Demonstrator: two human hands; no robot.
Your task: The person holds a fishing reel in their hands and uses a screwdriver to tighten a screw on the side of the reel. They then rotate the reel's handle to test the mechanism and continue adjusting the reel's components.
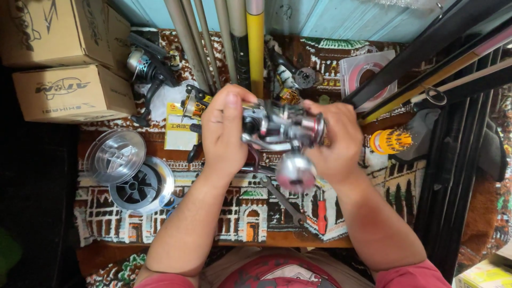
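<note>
Reel [282,125]: silver spinning type, held above the desk [234,210] between both hands. Left hand [224,130] wrapped round its left side; right hand [338,138] gripping its right side. Nearby: wrench [282,200], red screwdriver [321,210], two line spools [114,156]

We see one fishing reel [281,127], a spinning type with a shiny silver and dark grey metal body. It sits in the middle of the scene, lifted off the patterned cloth. Its spool end points right, and a thin curved wire arm runs along its near side. A rounded silver knob [295,172] on the handle hangs toward the near edge, blurred. Fingers cover both ends of the body.
</note>
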